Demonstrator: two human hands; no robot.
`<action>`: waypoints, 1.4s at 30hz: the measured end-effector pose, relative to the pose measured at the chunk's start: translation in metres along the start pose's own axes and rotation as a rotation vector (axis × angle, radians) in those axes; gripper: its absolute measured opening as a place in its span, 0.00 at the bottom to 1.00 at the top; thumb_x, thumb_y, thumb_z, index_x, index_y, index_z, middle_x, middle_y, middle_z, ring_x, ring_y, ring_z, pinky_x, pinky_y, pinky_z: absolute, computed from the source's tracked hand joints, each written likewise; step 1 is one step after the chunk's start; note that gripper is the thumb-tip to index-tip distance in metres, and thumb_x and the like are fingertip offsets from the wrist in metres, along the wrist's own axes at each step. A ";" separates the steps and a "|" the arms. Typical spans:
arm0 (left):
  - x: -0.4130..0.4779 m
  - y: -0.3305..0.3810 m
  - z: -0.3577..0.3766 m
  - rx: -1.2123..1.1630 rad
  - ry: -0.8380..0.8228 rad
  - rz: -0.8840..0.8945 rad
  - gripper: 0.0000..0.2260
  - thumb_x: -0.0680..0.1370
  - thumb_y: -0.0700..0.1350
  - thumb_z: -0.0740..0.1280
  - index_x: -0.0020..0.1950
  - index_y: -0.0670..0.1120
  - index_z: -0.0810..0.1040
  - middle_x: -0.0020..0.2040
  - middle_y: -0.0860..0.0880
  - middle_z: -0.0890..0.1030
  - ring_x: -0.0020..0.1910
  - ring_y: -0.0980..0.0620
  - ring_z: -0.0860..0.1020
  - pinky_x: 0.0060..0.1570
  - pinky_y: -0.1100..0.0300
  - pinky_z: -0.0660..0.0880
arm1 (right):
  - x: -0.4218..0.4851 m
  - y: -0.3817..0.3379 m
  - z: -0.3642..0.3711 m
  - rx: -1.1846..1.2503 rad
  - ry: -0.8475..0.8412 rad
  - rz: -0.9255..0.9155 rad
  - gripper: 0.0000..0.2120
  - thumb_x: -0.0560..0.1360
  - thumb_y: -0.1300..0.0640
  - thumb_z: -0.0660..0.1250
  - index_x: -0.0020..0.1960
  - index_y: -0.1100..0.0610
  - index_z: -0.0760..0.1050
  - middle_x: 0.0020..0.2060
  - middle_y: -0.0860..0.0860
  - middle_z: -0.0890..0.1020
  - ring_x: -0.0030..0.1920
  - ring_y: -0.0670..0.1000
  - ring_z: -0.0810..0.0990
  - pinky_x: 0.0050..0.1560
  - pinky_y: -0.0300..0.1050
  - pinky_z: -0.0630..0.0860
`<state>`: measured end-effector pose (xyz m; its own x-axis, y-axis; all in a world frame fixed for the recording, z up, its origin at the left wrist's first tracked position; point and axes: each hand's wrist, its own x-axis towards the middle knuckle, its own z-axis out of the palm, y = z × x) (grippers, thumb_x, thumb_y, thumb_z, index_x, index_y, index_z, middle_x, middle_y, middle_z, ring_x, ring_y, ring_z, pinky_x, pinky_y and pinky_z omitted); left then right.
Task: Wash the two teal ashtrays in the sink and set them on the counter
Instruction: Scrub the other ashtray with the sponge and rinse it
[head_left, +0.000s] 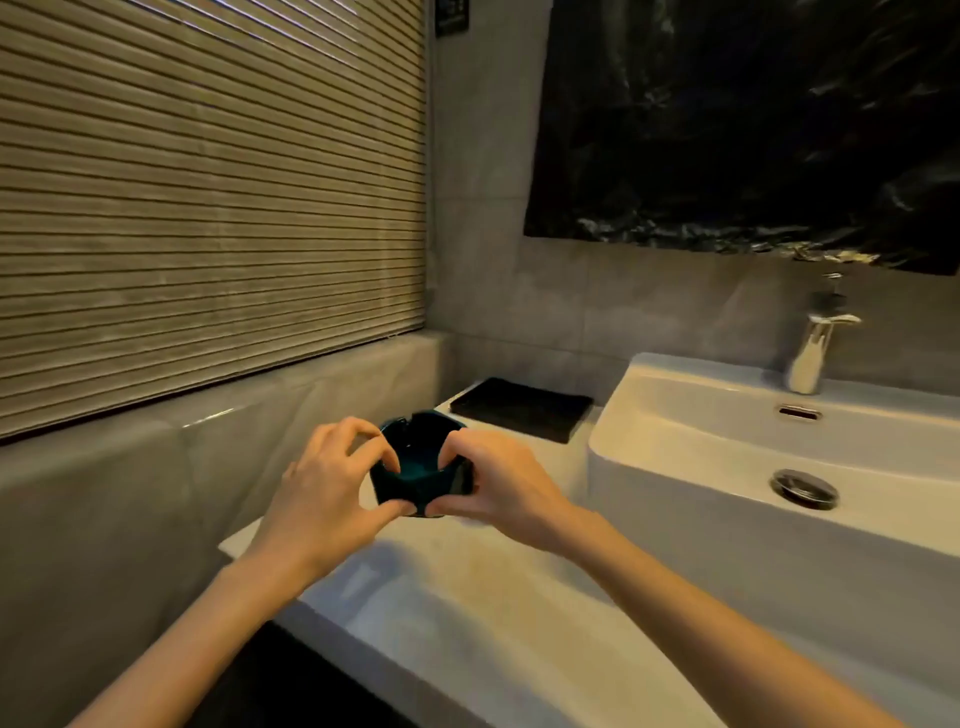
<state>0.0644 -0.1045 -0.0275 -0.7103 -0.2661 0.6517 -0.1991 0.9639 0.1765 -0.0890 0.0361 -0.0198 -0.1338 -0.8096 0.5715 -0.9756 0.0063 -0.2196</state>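
A dark teal ashtray (418, 457) with notched rim sits just above or on the pale counter (467, 597), left of the sink. My left hand (324, 483) grips its left side, thumb under the front and fingers curled over the rim. My right hand (498, 483) grips its right side the same way. Whether there are two ashtrays stacked or one, I cannot tell; only one shape shows. The white basin (727, 467) stands to the right, with its metal drain plug (804, 487).
A chrome tap (813, 348) rises behind the basin. A black tray (522, 408) lies on the counter behind the ashtray. Slatted blinds (208, 197) cover the window at left, above a grey ledge. A dark mirror hangs on the back wall.
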 end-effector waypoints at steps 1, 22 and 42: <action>-0.003 -0.008 0.004 -0.007 -0.006 -0.037 0.16 0.65 0.57 0.76 0.48 0.53 0.77 0.56 0.54 0.72 0.59 0.52 0.69 0.50 0.51 0.75 | 0.004 0.001 0.011 0.021 0.000 0.015 0.16 0.66 0.49 0.77 0.45 0.53 0.72 0.40 0.43 0.74 0.39 0.43 0.69 0.35 0.33 0.61; -0.037 -0.074 0.055 -0.053 -0.092 -0.313 0.16 0.68 0.57 0.73 0.53 0.57 0.75 0.59 0.58 0.73 0.64 0.54 0.65 0.53 0.57 0.71 | 0.026 0.011 0.101 0.151 -0.144 0.179 0.17 0.68 0.46 0.75 0.47 0.52 0.72 0.43 0.45 0.76 0.39 0.45 0.70 0.35 0.32 0.64; -0.002 -0.050 0.047 -0.161 -0.081 -0.254 0.23 0.73 0.58 0.68 0.67 0.58 0.69 0.64 0.57 0.70 0.67 0.55 0.63 0.60 0.57 0.67 | -0.005 0.055 0.051 0.034 -0.095 0.333 0.17 0.76 0.50 0.67 0.64 0.49 0.71 0.64 0.43 0.66 0.63 0.45 0.69 0.63 0.42 0.71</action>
<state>0.0440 -0.1523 -0.0725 -0.7045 -0.4917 0.5119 -0.2723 0.8532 0.4447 -0.1328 0.0108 -0.0755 -0.4255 -0.8176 0.3880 -0.8745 0.2613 -0.4085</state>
